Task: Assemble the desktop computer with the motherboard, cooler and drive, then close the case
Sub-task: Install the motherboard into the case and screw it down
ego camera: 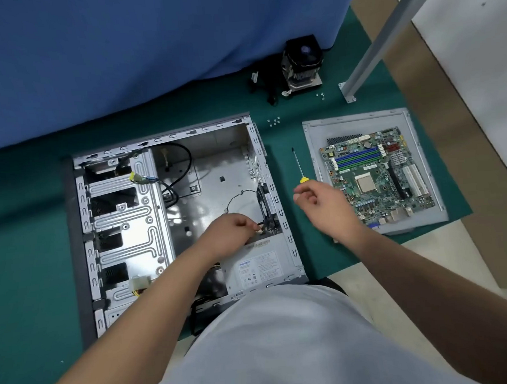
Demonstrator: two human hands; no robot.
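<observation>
The open computer case (160,138) lies on its side on the green mat, with no board inside. My left hand (229,233) reaches into it and pinches a small cable connector (259,228) next to the rear fan (264,203). The motherboard (376,178) rests on the grey side panel (313,146) to the right of the case. The cooler (301,64) stands at the back by the blue cloth. My right hand (325,203) hovers with loosely curled fingers over the end of the yellow-handled screwdriver (300,169), which lies on the mat.
The power supply (259,265) fills the case's near corner and the drive cage (123,214) its left side. Small screws (273,121) lie behind the case, with more screws (320,95) near the cooler. A metal post (385,35) stands at the back right. Blue cloth (119,51) bounds the far side.
</observation>
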